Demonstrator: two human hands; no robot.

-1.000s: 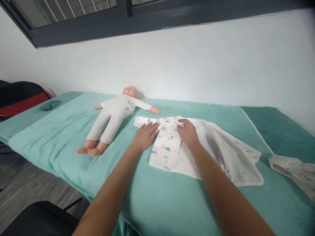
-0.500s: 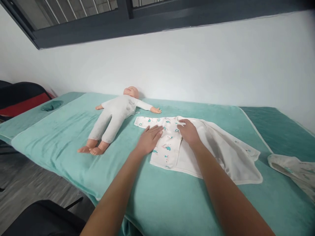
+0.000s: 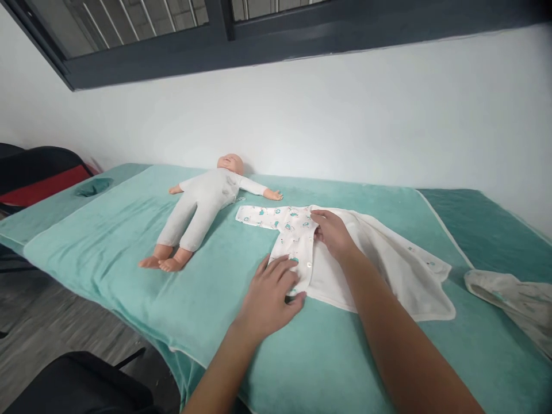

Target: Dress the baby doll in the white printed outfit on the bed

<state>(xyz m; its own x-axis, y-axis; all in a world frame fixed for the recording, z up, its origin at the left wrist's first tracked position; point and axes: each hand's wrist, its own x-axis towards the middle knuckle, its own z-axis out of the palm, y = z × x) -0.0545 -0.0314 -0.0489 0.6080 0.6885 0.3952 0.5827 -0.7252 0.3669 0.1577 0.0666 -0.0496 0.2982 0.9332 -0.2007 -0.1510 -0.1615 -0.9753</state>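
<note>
A white baby shirt (image 3: 297, 234) with a small teal print lies spread on the bed, one sleeve stretched left and its plain white inside showing on the right. My left hand (image 3: 271, 296) rests over the lower corner of the printed front panel, fingers apart and thumb by the hem. Near the neckline, my right hand (image 3: 334, 231) pinches the panel's front edge between thumb and fingers; some fingertips are hidden under the cloth. Beyond the left sleeve a baby doll (image 3: 209, 187) in a white bodysuit lies on its back, arms spread.
A teal cover (image 3: 107, 253) drapes the bed, which has a face hole (image 3: 94, 187) at its left end. Another printed cloth (image 3: 517, 293) lies at the right edge. Black chairs (image 3: 77, 382) stand in front and at the left; a wall (image 3: 345, 115) runs behind.
My left hand has slid down from the panel's upper left side to its lower hem, uncovering the underarm. My right hand stays by the neckline, its fingers closing on the front edge.
</note>
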